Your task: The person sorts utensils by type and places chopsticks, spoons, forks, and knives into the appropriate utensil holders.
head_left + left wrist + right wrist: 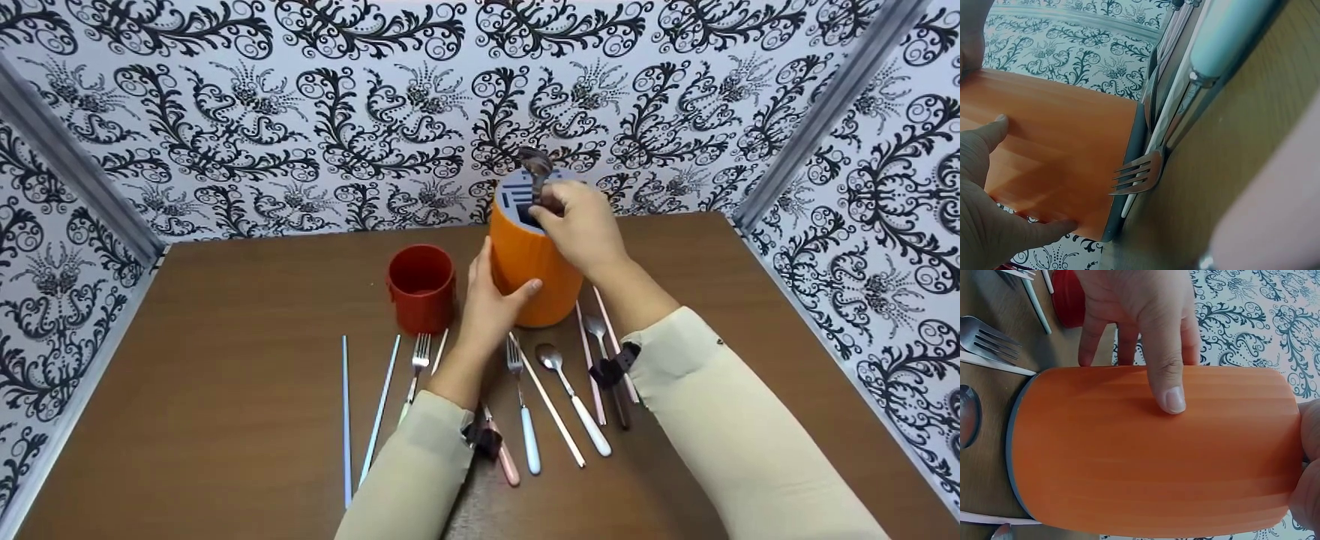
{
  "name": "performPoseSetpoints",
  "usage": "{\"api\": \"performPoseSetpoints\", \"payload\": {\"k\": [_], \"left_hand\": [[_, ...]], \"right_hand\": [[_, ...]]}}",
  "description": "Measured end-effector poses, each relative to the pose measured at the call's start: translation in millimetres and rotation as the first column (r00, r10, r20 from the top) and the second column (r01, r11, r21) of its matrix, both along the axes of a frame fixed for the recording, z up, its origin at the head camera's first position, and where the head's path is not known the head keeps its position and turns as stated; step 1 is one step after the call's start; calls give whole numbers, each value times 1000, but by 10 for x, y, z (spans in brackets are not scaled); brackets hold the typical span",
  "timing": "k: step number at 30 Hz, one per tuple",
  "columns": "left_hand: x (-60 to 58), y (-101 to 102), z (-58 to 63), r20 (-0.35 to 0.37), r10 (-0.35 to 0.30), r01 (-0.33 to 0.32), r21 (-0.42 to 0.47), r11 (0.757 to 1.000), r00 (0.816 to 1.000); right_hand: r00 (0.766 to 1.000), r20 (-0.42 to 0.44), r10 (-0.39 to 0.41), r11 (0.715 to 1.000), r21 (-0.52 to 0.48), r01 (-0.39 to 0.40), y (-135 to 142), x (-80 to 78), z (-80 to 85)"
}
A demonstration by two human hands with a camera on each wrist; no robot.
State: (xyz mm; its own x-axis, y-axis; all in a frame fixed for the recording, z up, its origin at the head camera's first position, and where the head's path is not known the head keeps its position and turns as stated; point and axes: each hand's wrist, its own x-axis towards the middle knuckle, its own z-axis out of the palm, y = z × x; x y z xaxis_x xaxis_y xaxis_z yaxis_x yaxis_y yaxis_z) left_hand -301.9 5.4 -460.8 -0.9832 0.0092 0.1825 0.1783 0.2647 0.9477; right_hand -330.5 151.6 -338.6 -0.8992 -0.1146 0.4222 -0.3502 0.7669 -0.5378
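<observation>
An orange knife holder (534, 270) with a slotted grey-blue top stands upright at the back of the table. My left hand (491, 304) grips its side, the thumb across the front and the other fingers round the left side; this grasp also shows in the right wrist view. Above the top, my right hand (585, 225) pinches a metal spoon (537, 163), its bowl up and its lower end hidden at an opening in the top. Near the base lie a fork (514, 360) with a light blue handle and a spoon (561, 375) with a white handle.
Left of the holder stands a red cup (421, 300). Blue chopsticks (346, 420) and another fork (420, 360) lie before it. Pink chopsticks (592, 375) lie under the right forearm, and a pink-handled utensil (504, 454) beside the left sleeve. Patterned walls (300, 120) enclose the table.
</observation>
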Motion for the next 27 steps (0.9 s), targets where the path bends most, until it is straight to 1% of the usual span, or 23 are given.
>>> {"api": "performPoseSetpoints", "payload": {"k": [3, 8, 15, 19, 27], "left_hand": [[-2, 0, 1, 5, 0, 0, -2, 1000, 1000], [2, -4, -4, -9, -4, 4, 3, 1000, 1000], [3, -3, -15, -20, -2, 2, 3, 1000, 1000], [-1, -4, -18, -22, 0, 0, 1, 1000, 1000], [-7, -3, -25, -5, 4, -4, -11, 1000, 1000]], "right_hand": [[1000, 25, 7, 999, 32, -8, 2, -6, 21], [999, 35, 10, 998, 67, -13, 1, -16, 30], [997, 78, -6, 1000, 28, 4, 2, -10, 39], [996, 93, -13, 1000, 29, 10, 5, -6, 47], [991, 133, -31, 999, 25, 28, 26, 15, 69]]}}
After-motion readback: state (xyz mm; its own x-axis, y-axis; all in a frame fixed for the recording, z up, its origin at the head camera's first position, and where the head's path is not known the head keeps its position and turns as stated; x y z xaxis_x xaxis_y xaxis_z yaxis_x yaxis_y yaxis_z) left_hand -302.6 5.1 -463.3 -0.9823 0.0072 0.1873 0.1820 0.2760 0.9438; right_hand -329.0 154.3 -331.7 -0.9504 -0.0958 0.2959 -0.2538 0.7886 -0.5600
